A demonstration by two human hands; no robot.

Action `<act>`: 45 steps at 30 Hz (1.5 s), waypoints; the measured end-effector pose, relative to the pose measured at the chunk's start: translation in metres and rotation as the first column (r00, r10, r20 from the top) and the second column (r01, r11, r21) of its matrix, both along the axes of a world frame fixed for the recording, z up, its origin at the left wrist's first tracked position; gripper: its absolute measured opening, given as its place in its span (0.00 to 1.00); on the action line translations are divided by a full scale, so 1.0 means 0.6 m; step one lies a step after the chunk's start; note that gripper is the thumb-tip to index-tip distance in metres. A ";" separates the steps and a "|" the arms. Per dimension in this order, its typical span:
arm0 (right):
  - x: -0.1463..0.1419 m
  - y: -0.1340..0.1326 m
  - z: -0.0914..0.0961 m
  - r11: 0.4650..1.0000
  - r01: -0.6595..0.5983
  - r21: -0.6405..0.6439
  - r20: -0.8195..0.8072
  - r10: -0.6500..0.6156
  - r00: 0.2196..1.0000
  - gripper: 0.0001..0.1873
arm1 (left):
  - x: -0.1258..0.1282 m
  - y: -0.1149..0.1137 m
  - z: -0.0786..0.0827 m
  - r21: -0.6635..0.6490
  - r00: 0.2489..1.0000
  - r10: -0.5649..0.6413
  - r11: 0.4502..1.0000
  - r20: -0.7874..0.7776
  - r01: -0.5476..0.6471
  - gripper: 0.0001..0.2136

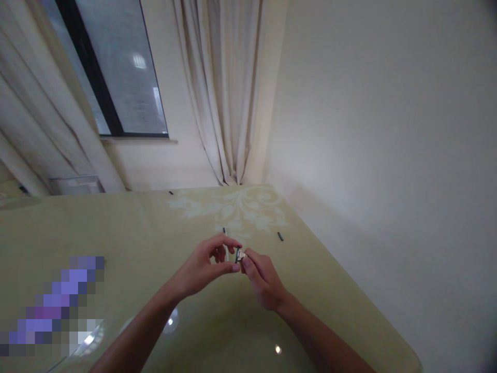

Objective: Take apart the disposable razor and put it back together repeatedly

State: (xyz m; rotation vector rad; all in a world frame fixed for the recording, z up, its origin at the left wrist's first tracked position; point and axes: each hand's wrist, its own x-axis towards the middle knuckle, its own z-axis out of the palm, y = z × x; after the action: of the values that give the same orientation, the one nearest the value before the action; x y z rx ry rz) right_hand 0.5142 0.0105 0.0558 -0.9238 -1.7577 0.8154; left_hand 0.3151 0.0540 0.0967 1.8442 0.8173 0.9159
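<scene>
My left hand [205, 264] pinches a small dark strip [237, 255] upright between thumb and fingertips. My right hand [264, 280] is closed on a small shiny silvery piece [241, 255], which meets the strip or lies right against it. Whether the two are joined cannot be made out. Just beyond my left fingers lies a thin white stick with a dark end [224, 230], partly hidden by that hand. A short dark green strip [280, 236] rests on the table to the right of my hands.
The glossy greenish table [330, 321] has a pale flower pattern. A tiny dark piece [171, 192] lies by its far edge. At the left is a blurred-out purple-blue area [54, 300]. A wall [388, 155] runs along the right side; curtains [229, 93] and a window stand behind.
</scene>
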 end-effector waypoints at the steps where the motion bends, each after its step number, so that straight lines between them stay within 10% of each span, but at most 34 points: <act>1: 0.000 0.000 -0.001 1.000 0.001 0.004 0.010 -0.001 1.000 0.22 | 0.001 -0.001 0.000 0.002 1.000 0.018 1.000 -0.008 -0.018 0.18; 15: -0.001 -0.001 0.013 0.999 0.035 -0.014 -0.008 -0.035 0.999 0.21 | -0.011 0.002 0.003 0.002 0.999 -0.032 0.999 -0.025 0.032 0.17; 23: 0.016 0.033 -0.011 0.981 0.182 -0.070 -0.065 -0.186 0.980 0.16 | -0.016 0.023 -0.017 -0.011 0.985 0.159 0.987 -0.070 -0.161 0.21; 26: 0.083 0.081 -0.023 0.906 0.423 0.003 -0.013 -0.423 0.906 0.19 | -0.013 0.036 -0.055 0.062 0.920 0.298 0.954 -0.254 -0.292 0.20; 29: 0.172 0.119 -0.038 0.712 0.697 0.088 0.285 -0.688 0.667 0.21 | -0.003 0.040 -0.097 0.165 0.781 0.376 0.926 -0.498 -0.341 0.22; 32: 0.233 0.133 -0.057 0.615 0.784 0.086 0.400 -0.742 0.538 0.19 | 0.013 0.036 -0.123 0.215 0.640 0.395 0.915 -0.659 -0.343 0.24; 38: 0.238 0.144 -0.086 0.524 0.848 0.081 0.518 -0.749 0.413 0.12 | 0.039 0.041 -0.129 0.248 0.502 0.376 0.920 -0.779 -0.305 0.22; 45: 0.211 0.153 -0.088 0.539 0.836 0.107 0.584 -0.714 0.386 0.06 | 0.043 0.052 -0.134 0.239 0.490 0.383 0.913 -0.783 -0.332 0.17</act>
State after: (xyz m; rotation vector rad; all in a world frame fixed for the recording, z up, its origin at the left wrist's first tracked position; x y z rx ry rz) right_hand 0.6410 0.1021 0.0033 -2.1178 -1.3899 0.0382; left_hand 0.3410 0.0851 0.0165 2.1919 1.8370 0.2255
